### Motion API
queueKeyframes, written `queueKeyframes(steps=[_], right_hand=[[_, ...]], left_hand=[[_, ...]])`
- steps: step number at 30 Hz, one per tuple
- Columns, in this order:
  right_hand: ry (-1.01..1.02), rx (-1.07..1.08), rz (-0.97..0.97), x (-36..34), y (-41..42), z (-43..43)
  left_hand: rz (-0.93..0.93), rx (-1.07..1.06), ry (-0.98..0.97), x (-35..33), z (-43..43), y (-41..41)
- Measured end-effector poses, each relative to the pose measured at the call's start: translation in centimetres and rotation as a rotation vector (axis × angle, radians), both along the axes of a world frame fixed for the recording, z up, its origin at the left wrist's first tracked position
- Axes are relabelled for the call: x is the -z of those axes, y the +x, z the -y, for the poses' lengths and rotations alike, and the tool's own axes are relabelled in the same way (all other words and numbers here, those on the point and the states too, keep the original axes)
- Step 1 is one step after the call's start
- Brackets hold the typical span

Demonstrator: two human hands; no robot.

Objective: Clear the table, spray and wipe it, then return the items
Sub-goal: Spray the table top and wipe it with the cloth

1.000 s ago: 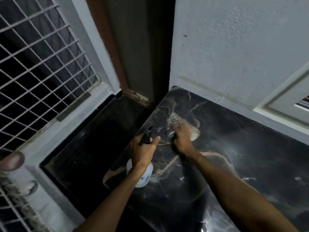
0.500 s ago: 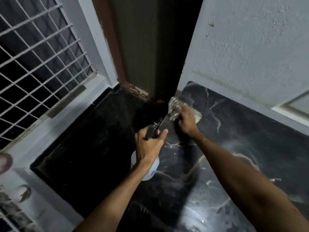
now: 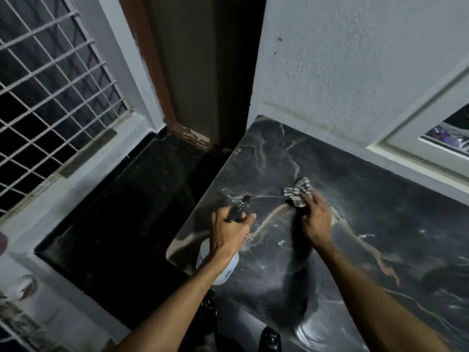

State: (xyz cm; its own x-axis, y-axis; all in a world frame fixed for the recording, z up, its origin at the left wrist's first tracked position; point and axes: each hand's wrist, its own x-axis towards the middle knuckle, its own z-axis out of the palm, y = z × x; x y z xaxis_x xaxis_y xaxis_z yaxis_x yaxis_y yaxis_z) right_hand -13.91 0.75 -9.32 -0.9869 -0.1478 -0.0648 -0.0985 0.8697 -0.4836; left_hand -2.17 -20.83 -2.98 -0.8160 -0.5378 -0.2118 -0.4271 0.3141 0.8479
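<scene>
Left hand (image 3: 229, 233) gripping spray bottle (image 3: 220, 265) at table (image 3: 380, 224) edge — right hand (image 3: 316, 219) pressing cloth (image 3: 298, 193)

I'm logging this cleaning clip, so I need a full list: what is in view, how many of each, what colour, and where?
Spray bottle: one, white with black trigger head, over the table's left edge, held.
Cloth: one, striped grey and white, on the table under the right hand.
Table: one, black marble with pale veins, against the wall.
Wall: one, white, behind the table.
Window grille: one, white, upper left.
Door frame: one, brown, top centre.
Left hand: gripping the bottle.
Right hand: pressing the cloth.
</scene>
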Motion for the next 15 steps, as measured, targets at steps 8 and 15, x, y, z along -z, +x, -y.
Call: queueKeyframes(steps=[8, 15], right_hand=[[0.003, -0.152, 0.021, -0.9, 2.7, -6.1], [-0.119, -0.637, -0.016, 0.1, 4.6, -2.2]], left_hand=[[0.014, -0.139, -0.097, -0.4, -7.2, 3.6], [0.04, -0.296, -0.089, -0.7, -7.1, 5.4]])
